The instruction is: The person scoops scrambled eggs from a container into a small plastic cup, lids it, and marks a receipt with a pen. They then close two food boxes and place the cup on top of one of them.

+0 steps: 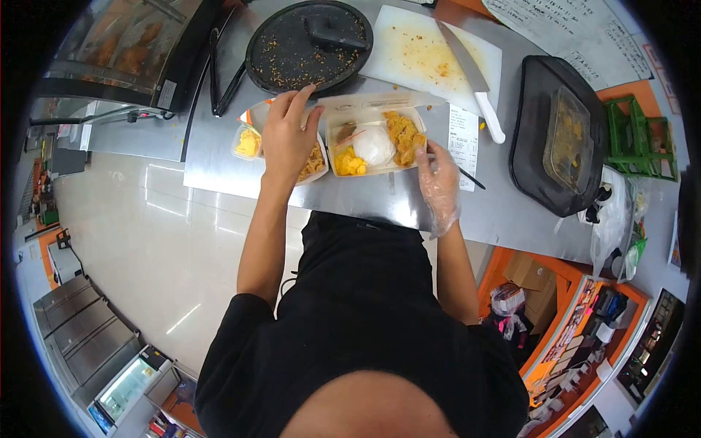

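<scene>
An open paper meal box [381, 172] near the counter's front edge holds a white rice mound [374, 145], yellow scrambled-looking egg [350, 162] and a piece of fried chicken [402, 137]. My right hand [439, 182], in a clear plastic glove, has its fingers closed at the chicken's lower right end, beside the box wall. My left hand [290, 130] is bare, fingers stretched out and thumb apart, by the upper left corner of the raised lid [372, 104]. It partly covers a second box [315, 176] with shredded brown food. Further left sits a container with yellow food [248, 143].
Behind stand a black round lid [299, 44] strewn with crumbs, tongs [228, 91], and a white cutting board [409, 51] with a knife [471, 73]. A receipt [463, 139], a pen [471, 177] and a black tray [533, 131] lie to the right. A glass food display [131, 44] stands left.
</scene>
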`<state>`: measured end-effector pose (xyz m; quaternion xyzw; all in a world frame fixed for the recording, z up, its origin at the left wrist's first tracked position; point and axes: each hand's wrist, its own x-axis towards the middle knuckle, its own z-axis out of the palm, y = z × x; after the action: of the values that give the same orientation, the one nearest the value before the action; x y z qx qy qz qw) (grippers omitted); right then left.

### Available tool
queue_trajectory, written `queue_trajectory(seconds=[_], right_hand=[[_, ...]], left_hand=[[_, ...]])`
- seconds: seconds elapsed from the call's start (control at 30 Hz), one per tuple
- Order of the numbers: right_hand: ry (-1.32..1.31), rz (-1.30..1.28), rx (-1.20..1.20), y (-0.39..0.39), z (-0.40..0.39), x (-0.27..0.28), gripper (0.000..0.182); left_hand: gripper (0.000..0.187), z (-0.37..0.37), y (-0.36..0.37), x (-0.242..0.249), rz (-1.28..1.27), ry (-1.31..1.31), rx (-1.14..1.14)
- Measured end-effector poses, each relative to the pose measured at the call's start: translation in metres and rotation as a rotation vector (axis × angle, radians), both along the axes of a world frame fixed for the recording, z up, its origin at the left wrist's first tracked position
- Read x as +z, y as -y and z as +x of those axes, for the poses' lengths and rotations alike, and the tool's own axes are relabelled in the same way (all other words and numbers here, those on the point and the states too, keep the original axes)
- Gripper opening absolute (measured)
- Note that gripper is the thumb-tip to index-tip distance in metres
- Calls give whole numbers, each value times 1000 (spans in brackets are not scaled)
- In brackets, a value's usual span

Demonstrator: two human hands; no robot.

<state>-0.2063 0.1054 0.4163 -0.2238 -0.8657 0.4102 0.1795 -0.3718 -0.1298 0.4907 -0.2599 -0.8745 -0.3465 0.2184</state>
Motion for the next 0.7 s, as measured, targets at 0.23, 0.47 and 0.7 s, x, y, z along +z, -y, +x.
queue_trajectory(seconds=[0.23, 0.47, 0.7], right_hand=[[-23, -1077, -76, 122, 0, 51, 19], [235, -1710, 192, 249, -78, 30, 16], [22, -1039, 437, 340, -57, -68, 18]], left_hand=[[53, 123, 52, 11, 210, 186, -699], [36, 130, 138, -2, 77, 214, -450], [14, 136, 207, -24, 113, 430, -7]])
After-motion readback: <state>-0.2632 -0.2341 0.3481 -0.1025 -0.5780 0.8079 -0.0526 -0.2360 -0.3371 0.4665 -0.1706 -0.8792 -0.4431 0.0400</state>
